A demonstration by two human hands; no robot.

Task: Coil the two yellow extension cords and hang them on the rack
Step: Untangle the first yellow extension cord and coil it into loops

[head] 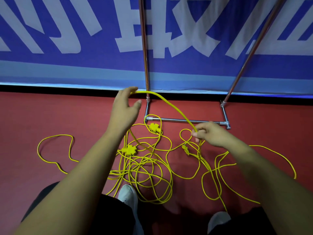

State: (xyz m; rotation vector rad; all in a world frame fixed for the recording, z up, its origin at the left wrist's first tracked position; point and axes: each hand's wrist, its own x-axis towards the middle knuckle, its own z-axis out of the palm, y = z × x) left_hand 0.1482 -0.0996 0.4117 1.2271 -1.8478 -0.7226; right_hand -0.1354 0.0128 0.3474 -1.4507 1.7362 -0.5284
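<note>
Two yellow extension cords (149,167) lie tangled in loose loops on the red floor in front of me. Two yellow socket heads show in the heap, one (153,127) near the rack's base bar, one (129,150) by my left forearm. A plug end (185,149) lies under my right hand. My left hand (126,106) is raised with fingers spread, and a strand of cord (169,103) is draped over its fingertips. That strand arcs down to my right hand (207,134), which pinches it. The metal rack (186,120) stands just beyond the cords.
The rack's two upright poles (144,48) rise in front of a blue banner wall (67,65) with large pale characters. My two feet in pale shoes (128,195) stand at the near edge of the cord heap. Cord loops spread far left and right on the floor.
</note>
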